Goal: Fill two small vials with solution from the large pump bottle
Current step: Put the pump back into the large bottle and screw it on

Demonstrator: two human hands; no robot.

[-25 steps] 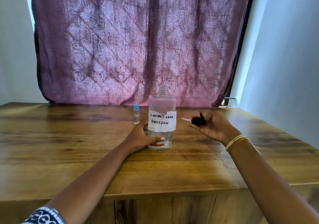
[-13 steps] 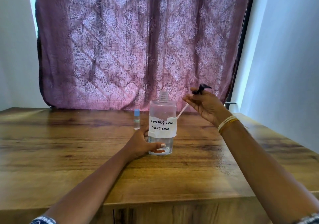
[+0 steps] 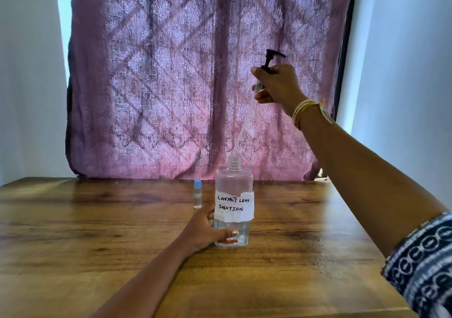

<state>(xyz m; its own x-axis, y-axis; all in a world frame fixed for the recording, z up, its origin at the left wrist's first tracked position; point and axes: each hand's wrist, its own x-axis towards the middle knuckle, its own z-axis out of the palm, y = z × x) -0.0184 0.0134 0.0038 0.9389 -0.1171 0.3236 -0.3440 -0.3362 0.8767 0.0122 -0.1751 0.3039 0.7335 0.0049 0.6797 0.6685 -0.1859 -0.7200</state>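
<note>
The large bottle (image 3: 233, 205) is being kept upright on the wooden table (image 3: 97, 244), taken here as the reference landmark; its neck is uncapped and a white paper label reading "CONTACT LENS SOLUTION" (image 3: 234, 205) is being carried round its middle. Clear liquid is being held in it. The lower part of the bottle is being gripped by the left hand (image 3: 203, 232), fingers wrapped round the near left side and thumb laid across the front. The black pump head (image 3: 270, 60) is being held well above the bottle by the right hand (image 3: 276, 85), fingers curled round its collar. Its translucent dip tube (image 3: 242, 131) is being angled down, the lower end just at the bottle's mouth. One small vial with a blue cap (image 3: 197, 193) is being left upright just behind and left of the bottle, apart from it. A purple curtain (image 3: 171, 73) is being hung behind the bottle.
</note>
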